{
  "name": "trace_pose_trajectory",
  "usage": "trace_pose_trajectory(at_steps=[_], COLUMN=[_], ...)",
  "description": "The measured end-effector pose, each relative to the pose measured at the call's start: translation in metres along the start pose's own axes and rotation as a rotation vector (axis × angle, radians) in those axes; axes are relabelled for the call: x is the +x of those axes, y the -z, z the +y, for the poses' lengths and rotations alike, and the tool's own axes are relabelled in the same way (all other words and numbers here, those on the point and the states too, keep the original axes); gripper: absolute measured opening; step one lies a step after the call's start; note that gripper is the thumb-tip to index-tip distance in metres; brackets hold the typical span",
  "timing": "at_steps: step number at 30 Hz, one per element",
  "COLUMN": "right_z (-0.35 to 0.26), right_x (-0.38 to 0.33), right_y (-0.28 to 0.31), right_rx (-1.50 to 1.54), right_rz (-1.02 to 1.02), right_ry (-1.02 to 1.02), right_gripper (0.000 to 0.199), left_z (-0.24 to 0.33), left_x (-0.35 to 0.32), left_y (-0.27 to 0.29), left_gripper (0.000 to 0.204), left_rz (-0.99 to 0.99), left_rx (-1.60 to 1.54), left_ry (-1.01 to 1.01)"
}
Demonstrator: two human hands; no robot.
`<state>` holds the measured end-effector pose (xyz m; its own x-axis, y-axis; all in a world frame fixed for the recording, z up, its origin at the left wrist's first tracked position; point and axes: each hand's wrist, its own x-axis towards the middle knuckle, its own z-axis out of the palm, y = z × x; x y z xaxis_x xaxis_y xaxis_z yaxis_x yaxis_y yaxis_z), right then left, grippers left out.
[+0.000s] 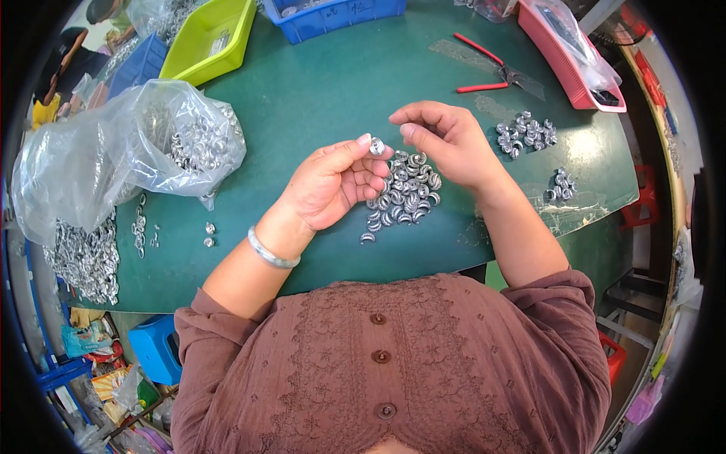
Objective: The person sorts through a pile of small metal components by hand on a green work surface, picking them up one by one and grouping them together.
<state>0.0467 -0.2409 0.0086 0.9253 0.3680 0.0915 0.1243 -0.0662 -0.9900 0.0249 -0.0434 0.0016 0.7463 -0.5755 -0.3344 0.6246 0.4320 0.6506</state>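
Observation:
My left hand (333,180), with a pale bangle (270,252) on its wrist, pinches a small shiny silver metal piece (376,146) between thumb and fingers. Just to the right hovers my right hand (446,140); its thumb and index fingertips are slightly apart and nothing shows between them. Below and between both hands lies a pile of curved silver metal pieces (408,189) on the green table (318,83). The finer shape of the held piece is too small to make out.
Left: a clear plastic bag (155,144) of silver pieces, a heap of chain-like parts (87,261). Far side: a yellow-green bin (198,41), a blue bin (336,21). Right: red-handled pliers (484,89), a pink basket (575,76), two small clusters of pieces (527,135). People stand at far left.

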Motion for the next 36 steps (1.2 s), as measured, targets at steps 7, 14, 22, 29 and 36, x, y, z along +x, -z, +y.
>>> trace_pose_trajectory(at_steps=[7, 14, 22, 29, 36], right_z=[0.012, 0.009, 0.014, 0.014, 0.011], right_x=[0.002, 0.002, 0.003, 0.000, 0.000], right_y=[0.016, 0.012, 0.010, 0.006, 0.007], right_rx=[-0.621, -0.802, -0.794, -0.846, -0.826], right_rz=[-0.068, -0.199, -0.221, -0.165, -0.170], right_ry=[0.152, 0.200, 0.213, 0.267, 0.112], right_gripper=[0.014, 0.015, 0.013, 0.010, 0.007], left_z=[-0.001, -0.001, -0.003, -0.004, -0.004], left_x=[0.003, 0.004, 0.004, 0.004, 0.004], left_y=[0.005, 0.008, 0.004, 0.001, 0.002], left_gripper=[0.024, 0.019, 0.013, 0.012, 0.012], left_rz=[0.006, 0.055, 0.150, 0.185, 0.188], left_rx=[-0.037, -0.029, 0.125, 0.216, 0.248], left_ry=[-0.035, -0.115, -0.083, -0.052, -0.046])
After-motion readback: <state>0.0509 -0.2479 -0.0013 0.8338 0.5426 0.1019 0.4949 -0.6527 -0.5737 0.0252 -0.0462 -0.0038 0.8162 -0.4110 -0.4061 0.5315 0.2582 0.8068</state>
